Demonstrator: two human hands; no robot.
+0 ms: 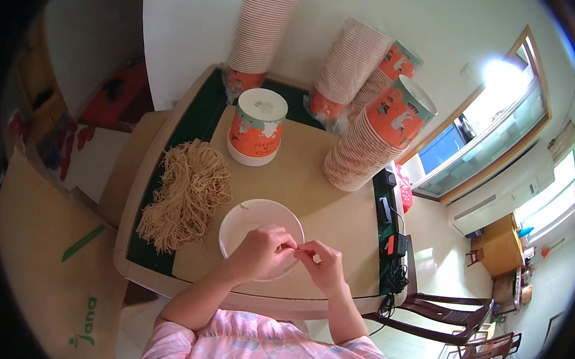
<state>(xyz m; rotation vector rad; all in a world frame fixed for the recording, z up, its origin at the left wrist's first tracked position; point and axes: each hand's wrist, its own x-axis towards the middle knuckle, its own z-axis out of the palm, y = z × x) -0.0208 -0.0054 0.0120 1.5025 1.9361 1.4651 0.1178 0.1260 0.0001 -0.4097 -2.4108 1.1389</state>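
A white paper bucket (235,225) stands mouth up near the table's front edge, with a short bit of beige cord on its far rim. Over its right side, my left hand (265,250) and my right hand (323,266) meet at the fingertips, both closed in a pinch. Whatever they pinch is too small to make out. Left of the bucket lies a heap of beige cords (187,194). Behind it, a short stack of orange and green printed paper buckets (256,130) is upside down.
Tall stacks of paper buckets line the back: one at left (262,34), a plastic-wrapped one (347,70), and one at right (373,132). Black adapters and cables (397,245) lie along the right table edge. A large cardboard box (46,259) is at left, a dark chair (442,311) at right.
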